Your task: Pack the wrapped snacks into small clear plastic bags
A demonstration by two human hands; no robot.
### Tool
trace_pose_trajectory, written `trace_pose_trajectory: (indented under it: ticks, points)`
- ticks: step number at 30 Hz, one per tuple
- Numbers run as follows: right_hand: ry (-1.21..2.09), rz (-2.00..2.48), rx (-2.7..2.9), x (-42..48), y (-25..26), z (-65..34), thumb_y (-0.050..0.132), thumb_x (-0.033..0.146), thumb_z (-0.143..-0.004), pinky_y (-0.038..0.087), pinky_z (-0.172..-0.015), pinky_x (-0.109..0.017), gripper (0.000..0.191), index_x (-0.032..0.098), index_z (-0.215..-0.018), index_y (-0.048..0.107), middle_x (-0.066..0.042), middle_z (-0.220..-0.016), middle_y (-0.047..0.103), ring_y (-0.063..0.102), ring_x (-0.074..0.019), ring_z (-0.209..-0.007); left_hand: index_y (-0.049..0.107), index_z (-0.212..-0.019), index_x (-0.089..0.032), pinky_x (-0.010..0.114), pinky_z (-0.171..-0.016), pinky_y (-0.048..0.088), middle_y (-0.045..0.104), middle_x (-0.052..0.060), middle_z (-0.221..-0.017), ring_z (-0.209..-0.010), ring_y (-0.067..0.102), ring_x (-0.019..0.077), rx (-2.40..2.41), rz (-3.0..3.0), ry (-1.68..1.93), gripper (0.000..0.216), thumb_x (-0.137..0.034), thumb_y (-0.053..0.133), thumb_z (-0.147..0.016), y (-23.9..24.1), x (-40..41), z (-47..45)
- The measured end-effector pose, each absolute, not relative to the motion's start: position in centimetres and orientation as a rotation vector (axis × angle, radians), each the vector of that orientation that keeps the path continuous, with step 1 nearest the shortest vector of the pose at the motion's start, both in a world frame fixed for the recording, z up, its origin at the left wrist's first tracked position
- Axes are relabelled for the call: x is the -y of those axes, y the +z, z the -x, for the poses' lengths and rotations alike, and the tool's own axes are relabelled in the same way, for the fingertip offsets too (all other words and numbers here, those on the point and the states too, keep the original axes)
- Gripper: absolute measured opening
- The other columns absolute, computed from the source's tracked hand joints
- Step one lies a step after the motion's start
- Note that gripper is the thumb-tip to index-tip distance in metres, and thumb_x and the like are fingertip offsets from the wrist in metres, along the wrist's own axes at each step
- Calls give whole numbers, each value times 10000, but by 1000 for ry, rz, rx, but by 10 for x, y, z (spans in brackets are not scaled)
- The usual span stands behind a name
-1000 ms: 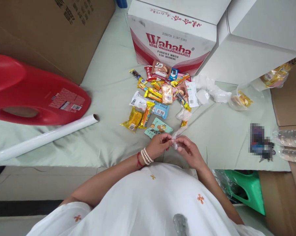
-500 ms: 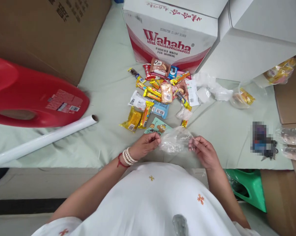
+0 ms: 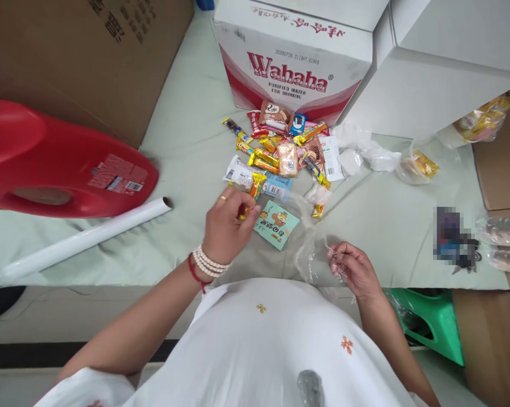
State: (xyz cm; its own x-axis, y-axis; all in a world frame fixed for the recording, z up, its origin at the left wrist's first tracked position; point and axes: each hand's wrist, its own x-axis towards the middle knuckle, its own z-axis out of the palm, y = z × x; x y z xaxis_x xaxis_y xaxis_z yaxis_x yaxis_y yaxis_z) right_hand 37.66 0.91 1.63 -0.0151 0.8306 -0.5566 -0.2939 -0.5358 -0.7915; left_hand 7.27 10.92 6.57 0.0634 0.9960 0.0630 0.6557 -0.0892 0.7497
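Counted one left hand point(image 3: 228, 225), one right hand point(image 3: 357, 269), one held plastic bag point(image 3: 306, 260), one teal packet point(image 3: 277, 224), two brown biscuit packets point(image 3: 275, 116); snack pile point(image 3: 265, 160) overlapped too much to total. Also one red jug point(image 3: 79, 150), one white tube point(image 3: 94, 236), two bottles point(image 3: 502, 232) were there.

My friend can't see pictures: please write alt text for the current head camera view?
The right hand holds a clear plastic bag; the left hand is near snack packets piled before a Wahaha box. A red jug and white tube are at the left.
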Motion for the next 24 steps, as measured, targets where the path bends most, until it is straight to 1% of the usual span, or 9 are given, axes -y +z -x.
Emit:
trace_pose_trajectory:
  ticks: [3,5,6,8,10,13,17,21,24]
  points:
    - [1689,1393,581,-6,13,-367,766,294,-750,477,-516,-255,170,203,-679,640,-18,-870,681,570,-112,-571,580,-726,-202,265,-614,371,551,-14,-641,-596,476,136,-1364,-1687,543,434,-542,484,-978,56,-96,-99]
    - [1693,1380,591,-3,11,-362,753,275,-744,489,-541,-263,153,204,-674,636,-21,-874,680,572,-118,-595,563,-703,-204,285,-605,358,558,3,-632,-601,488,152,-1224,-1635,393,498,-587,429,-990,44,-87,-120]
    - [1688,1371,600,-1,11,-359,749,266,-736,497,-556,-267,146,206,-671,633,-21,-877,682,574,-122,-610,576,-732,-202,296,-618,369,587,19,-667,-628,514,165,-1205,-1605,357,489,-604,446,-978,37,-84,-131]
    - [1670,1356,625,2,12,-354,749,259,-728,520,-602,-277,139,213,-670,631,-19,-881,687,584,-133,-653,623,-887,-186,307,-651,403,658,50,-799,-697,569,186,-1209,-1500,323,449,-632,582,-899,24,-80,-153]
    - [1660,1355,637,4,15,-351,759,276,-734,547,-664,-291,142,220,-679,641,-21,-904,697,605,-147,-710,628,-1002,-174,302,-667,437,682,57,-892,-745,600,190,-1136,-1363,303,523,-611,766,-750,15,-80,-170]
    - [1639,1374,560,8,17,-352,769,297,-731,566,-722,-300,153,221,-687,644,-29,-962,716,647,-164,-777,623,-902,-170,285,-689,478,659,12,-826,-752,614,168,-933,-1074,355,539,-534,886,-605,3,-82,-179]
    - [1531,1435,416,16,11,-369,787,278,-686,559,-717,-271,191,211,-670,609,-25,-985,720,672,-153,-789,633,-820,-152,299,-729,527,653,-4,-790,-738,627,143,-928,-666,475,505,-485,921,-571,-11,-87,-162]
    - [1614,1623,610,22,3,-394,804,470,-758,567,-708,-299,310,209,-733,639,-42,-898,718,674,-168,-755,667,-805,-141,303,-750,540,671,4,-803,-752,640,137,-973,-526,517,438,-417,934,-591,-18,-85,-143]
    - [1643,1803,1043,15,9,-411,689,624,-862,570,-759,-335,420,204,-872,699,-56,-828,717,679,-201,-795,678,-792,-142,256,-700,493,657,-19,-754,-702,609,114,-972,-556,552,388,-343,931,-578,-20,-79,-142]
